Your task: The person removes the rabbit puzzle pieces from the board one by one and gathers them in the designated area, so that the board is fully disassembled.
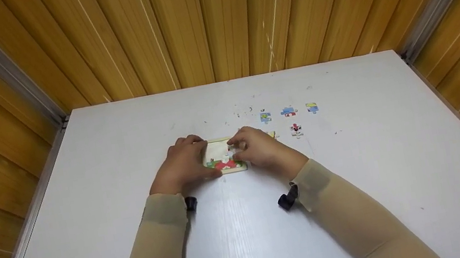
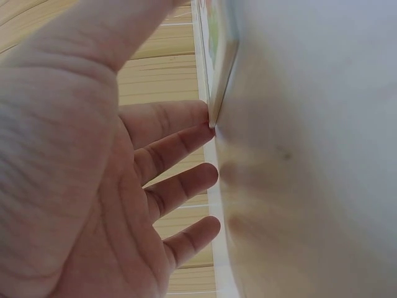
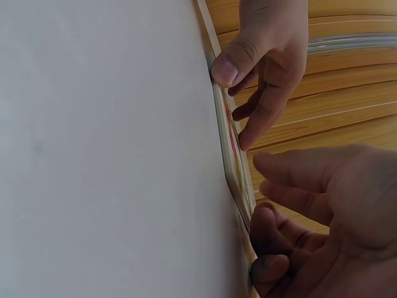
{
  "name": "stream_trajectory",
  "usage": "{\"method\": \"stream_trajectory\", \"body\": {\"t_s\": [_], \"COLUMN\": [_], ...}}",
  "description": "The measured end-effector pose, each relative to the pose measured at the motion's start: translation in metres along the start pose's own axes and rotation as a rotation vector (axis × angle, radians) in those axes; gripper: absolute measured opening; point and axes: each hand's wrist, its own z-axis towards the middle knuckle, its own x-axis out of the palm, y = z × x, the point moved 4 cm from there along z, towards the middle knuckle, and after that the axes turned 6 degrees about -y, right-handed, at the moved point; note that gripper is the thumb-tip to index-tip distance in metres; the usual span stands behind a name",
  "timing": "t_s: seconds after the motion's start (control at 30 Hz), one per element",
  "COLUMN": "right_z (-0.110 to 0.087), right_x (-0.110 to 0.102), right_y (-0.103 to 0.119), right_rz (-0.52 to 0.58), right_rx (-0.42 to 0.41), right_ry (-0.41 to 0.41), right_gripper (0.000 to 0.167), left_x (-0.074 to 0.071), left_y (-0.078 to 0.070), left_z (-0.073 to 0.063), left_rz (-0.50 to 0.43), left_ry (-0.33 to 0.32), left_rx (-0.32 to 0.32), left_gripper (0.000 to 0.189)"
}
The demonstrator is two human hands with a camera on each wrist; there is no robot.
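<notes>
A small pale-rimmed jigsaw tray [image 1: 233,170] lies on the table, with red and green puzzle pieces [image 1: 225,164] along its near side and bare backing showing at the upper left. My left hand [image 1: 184,162] grips the tray's left end, thumb at the near edge and fingers at the far corner. In the left wrist view, the index fingertip touches the tray's corner [image 2: 217,112]. My right hand [image 1: 261,147] is over the tray's right side, pinching a small puzzle piece [image 1: 230,150] between thumb and index finger. Its other fingers are curled in the right wrist view.
Beyond my right hand lie several loose puzzle pieces: a blue-green one [image 1: 265,117], a blue-red one [image 1: 289,111], a blue-yellow one [image 1: 312,108] and a red-black one [image 1: 296,130]. A yellowish piece [image 1: 273,134] is partly hidden by my hand. Wood-patterned walls [image 1: 203,26] enclose the white table [image 1: 239,239].
</notes>
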Motion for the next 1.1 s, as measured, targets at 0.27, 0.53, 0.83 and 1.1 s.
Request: {"method": "stream_trajectory", "body": {"t_s": [0.27,0.53,0.83,1.1], "right_z": [-0.003,-0.001,-0.002,-0.002], "right_x": [0.008,0.011,0.009,0.009], "right_y": [0.005,0.003,0.003,0.005], "right_rz": [-0.115,-0.093,-0.093,-0.124], "right_rx": [-0.015,0.033,0.02,-0.032], "right_ry": [0.04,0.027,0.013,-0.004], "right_gripper": [0.043,0.036,0.035,0.035], "left_x": [-0.001,0.0,0.0,-0.001], "left_y": [-0.001,0.0,0.0,-0.001], "left_z": [0.0,-0.001,-0.001,-0.001], "left_rz": [0.022,0.014,0.018,-0.005], "left_ry": [-0.005,-0.001,-0.006,-0.008], "left_rx": [0.014,0.004,0.008,0.009], "left_gripper": [0.087,0.09,0.091,0.088]}}
